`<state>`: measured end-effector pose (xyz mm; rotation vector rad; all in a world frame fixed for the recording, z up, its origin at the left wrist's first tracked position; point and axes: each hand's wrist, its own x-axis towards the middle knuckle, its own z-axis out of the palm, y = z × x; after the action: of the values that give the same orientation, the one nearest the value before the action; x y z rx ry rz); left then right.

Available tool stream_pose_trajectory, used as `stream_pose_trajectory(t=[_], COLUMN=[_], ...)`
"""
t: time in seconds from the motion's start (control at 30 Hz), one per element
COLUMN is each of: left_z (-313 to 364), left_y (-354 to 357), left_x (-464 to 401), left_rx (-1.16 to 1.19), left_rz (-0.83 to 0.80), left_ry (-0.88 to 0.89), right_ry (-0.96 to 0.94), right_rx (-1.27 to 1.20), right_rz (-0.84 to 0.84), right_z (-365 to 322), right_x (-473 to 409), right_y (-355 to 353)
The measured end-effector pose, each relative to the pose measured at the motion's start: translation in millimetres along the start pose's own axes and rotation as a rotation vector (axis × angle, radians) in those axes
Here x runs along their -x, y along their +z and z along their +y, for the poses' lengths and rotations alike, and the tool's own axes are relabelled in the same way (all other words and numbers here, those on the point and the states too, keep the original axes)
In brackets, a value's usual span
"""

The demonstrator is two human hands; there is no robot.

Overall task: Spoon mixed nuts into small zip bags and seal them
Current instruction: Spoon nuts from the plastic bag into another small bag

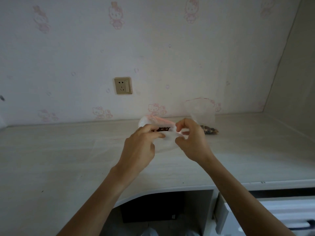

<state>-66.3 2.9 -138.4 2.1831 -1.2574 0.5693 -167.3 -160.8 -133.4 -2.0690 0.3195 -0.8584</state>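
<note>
Nuts show as a dark patch inside a small clear zip bag that both hands hold just above the desk, mid-frame. The left hand pinches the bag's near-left edge between thumb and curled fingers; the right hand pinches its right end the same way, fingers bent round the plastic. The pink-red strip along the bag's top looks like the zip line, and by the pose I judge this to be the sealing step, though whether the zip is pressed closed already cannot be told from here.

Behind the right hand, near the wall, a second zip bag stands upright with a red line at its top and a small heap of nuts at its base; it appears already filled, and whether it is sealed is unclear. No spoon and no supply of nuts can be seen, so how many bags remain is unknown.

Underneath lies a pale wood-grain desk with a curved front edge. Pink cartoon-cat wallpaper covers the wall behind, with a gold wall socket set in it. A white drawer unit sits at lower right.
</note>
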Motion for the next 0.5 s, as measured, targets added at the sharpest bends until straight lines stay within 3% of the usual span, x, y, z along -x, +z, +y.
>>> stream_pose_trajectory(t=[0.17, 0.5], left_z=[1.6, -5.4], left_y=[3.4, 20.8], left_x=[-5.7, -4.4], left_rx=[-0.122, -0.316], left_rz=[-0.199, -0.391], left_ry=[-0.035, 0.001], right_ry=[-0.144, -0.024], right_rx=[0.249, 0.815], right_rz=[-0.248, -0.577], right_z=[-0.4, 12.0], right_x=[-1.6, -9.4], right_y=[3.7, 21.4])
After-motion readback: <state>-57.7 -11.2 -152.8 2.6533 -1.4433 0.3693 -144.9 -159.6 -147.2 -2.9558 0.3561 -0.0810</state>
